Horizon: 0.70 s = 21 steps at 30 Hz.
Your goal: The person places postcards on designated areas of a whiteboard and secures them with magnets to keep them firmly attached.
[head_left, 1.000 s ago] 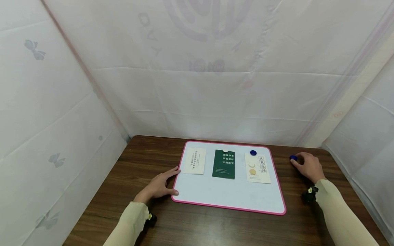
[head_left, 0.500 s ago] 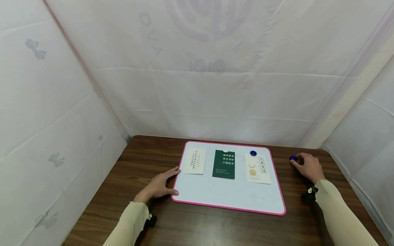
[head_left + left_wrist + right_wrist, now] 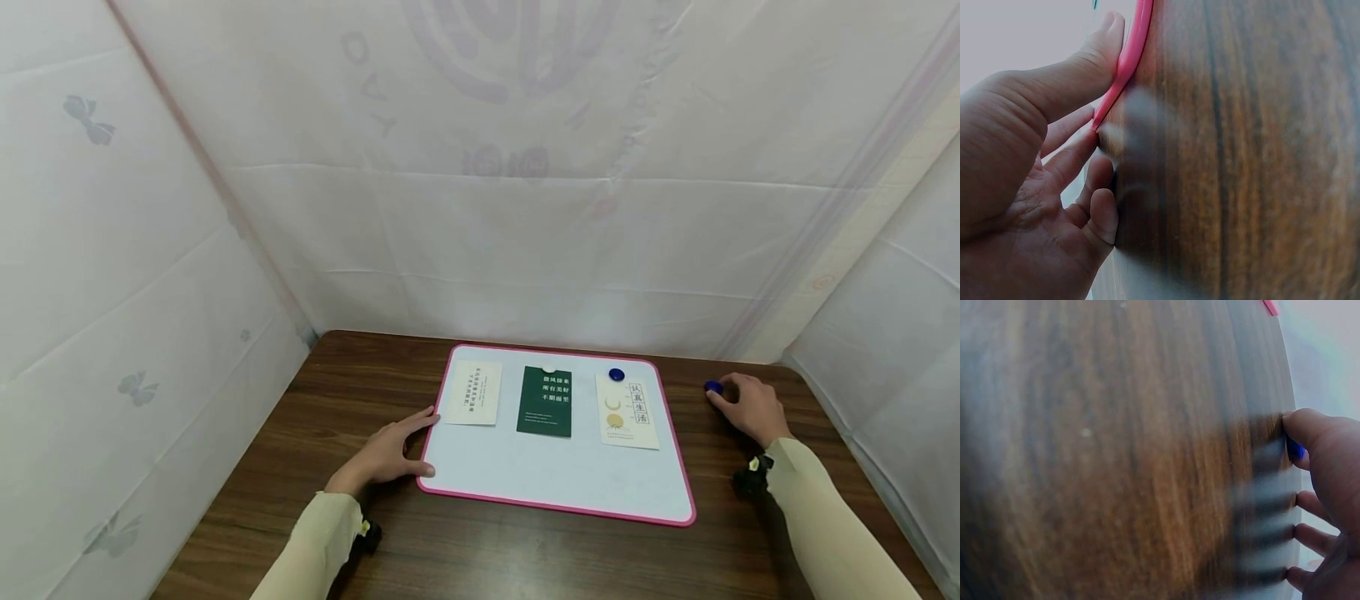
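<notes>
A whiteboard (image 3: 540,475) with a pink rim lies on the wooden table. My left hand (image 3: 386,450) rests at its left edge, thumb and forefinger spread apart; in the left wrist view the thumb (image 3: 1091,65) lies over the pink rim. Right of the board, my right hand (image 3: 756,410) pinches a round blue magnet (image 3: 713,387) at the tabletop. Thumb and fingers partly cover this magnet in the right wrist view. On the board are a cream card (image 3: 474,393), a green card (image 3: 543,402) and a white moon-and-sun card (image 3: 628,412), whose top edge another blue magnet (image 3: 617,374) overlaps.
White patterned cloth (image 3: 480,250) hangs behind the table (image 3: 352,367) and along both sides. The board's far edge lies near the table's back edge. Dark wrist straps (image 3: 752,477) sit at the cuffs of both pale sleeves.
</notes>
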Tool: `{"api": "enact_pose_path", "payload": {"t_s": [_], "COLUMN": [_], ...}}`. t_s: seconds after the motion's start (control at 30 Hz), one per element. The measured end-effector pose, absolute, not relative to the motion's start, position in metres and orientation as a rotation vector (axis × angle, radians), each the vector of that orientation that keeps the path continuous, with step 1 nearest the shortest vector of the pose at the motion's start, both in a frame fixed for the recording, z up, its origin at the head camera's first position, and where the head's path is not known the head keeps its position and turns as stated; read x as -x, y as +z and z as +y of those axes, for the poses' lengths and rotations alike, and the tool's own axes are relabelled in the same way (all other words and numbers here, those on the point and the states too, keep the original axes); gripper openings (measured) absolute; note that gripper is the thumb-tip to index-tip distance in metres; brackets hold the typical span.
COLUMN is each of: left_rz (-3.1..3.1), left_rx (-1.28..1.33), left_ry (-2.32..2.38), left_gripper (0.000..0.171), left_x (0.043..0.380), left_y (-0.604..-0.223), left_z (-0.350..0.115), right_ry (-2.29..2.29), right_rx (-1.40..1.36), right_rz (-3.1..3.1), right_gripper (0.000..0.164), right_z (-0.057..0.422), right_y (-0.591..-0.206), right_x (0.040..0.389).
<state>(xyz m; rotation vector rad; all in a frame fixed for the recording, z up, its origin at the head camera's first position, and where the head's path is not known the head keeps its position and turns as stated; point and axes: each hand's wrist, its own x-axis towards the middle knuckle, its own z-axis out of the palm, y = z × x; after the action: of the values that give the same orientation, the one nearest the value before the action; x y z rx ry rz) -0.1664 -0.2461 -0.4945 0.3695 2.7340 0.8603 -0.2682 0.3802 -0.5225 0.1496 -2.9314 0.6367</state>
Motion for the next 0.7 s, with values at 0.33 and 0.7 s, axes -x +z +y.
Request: {"api": "enact_pose_path", "payload": {"t_s": [0.33,0.7], "left_rz": [2.731,2.734], "left_rx": [-0.381,-0.394], "left_ry": [0.867,0.870], "left_gripper": [0.084,0.084], "left_x": [0.166,0.165], "left_y": [-0.495,-0.494], "left_z": [-0.247,-0.246], "right_ry": [0.652,0.641], "right_rx": [-0.133,-0.170], "right_rz": [-2.952,-2.967], "right_gripper": [0.050,0.049], "right_z": [0.376,0.361], "right_y": [-0.516,-0.507], "right_x": [0.270,0.272]}}
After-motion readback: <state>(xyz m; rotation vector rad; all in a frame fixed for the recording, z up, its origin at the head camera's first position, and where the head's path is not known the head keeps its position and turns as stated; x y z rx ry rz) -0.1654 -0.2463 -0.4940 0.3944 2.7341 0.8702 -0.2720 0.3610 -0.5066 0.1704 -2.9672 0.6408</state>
